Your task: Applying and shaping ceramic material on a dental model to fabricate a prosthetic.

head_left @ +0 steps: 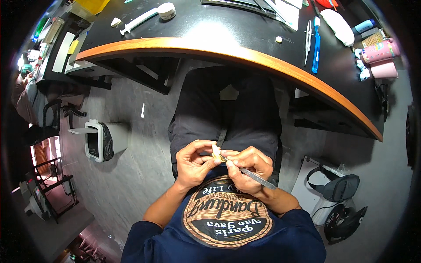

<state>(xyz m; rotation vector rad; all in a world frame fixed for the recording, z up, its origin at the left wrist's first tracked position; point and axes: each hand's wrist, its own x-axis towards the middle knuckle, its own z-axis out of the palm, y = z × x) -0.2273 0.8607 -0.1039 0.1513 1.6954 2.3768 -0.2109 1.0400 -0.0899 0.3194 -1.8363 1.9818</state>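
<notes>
Above my lap, both hands meet in front of my shirt. My left hand (192, 165) pinches a small whitish and yellowish piece (216, 153) between thumb and fingers; its exact kind is too small to tell. My right hand (251, 170) grips a slim grey metal hand tool (259, 179) like a pen, its handle sticking out toward the lower right. The working end of the tool is at or close to the small piece, partly hidden by my fingers.
Ahead is a black table (245, 44) with a wooden edge, bearing a syringe (139, 21), white jar (166, 11), tweezers (308, 41), blue toothbrush (316, 50) and pink cup (381, 49). A bin (106, 142) stands left; a waist bag (338, 187) and helmet (344, 223) lie right. Someone sits far left.
</notes>
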